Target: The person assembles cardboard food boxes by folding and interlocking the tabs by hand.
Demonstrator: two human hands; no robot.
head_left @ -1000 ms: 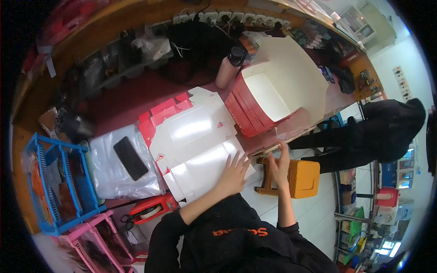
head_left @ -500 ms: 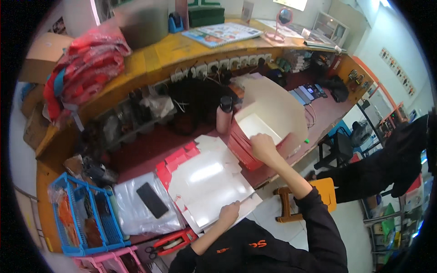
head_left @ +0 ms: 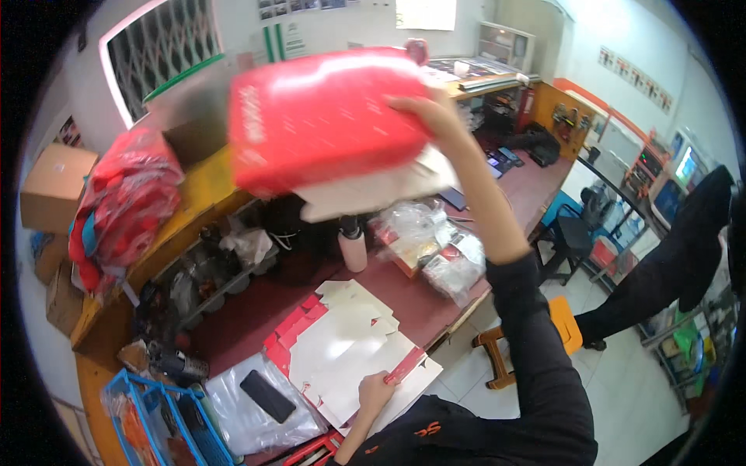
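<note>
My right hand (head_left: pixel 435 115) is raised and grips a red cardboard box (head_left: pixel 326 116) by its right side. The box hangs tilted over the back of the counter, and its pale open flap (head_left: pixel 381 186) shows below. What is inside the box is hidden. Near the front edge, my left hand (head_left: pixel 374 393) is closed on the edge of a stack of flat box blanks (head_left: pixel 342 342), white inside and red outside. To the left of the stack, a black phone (head_left: pixel 267 396) lies on clear plastic bags (head_left: pixel 233 427).
A pink bottle (head_left: pixel 353 250) stands behind the blanks. Plastic-wrapped packages (head_left: pixel 458 268) lie to its right. A blue basket (head_left: pixel 144 396) sits at the left, below a red plastic-wrapped bundle (head_left: pixel 128 202). On the right are an orange stool (head_left: pixel 563 326) and a person in black (head_left: pixel 660 264).
My right hand has lifted the red box up and leftward off the counter, uncovering wrapped packages. The left hand stays on the blanks' edge, where a red strip now shows. The view has shifted.
</note>
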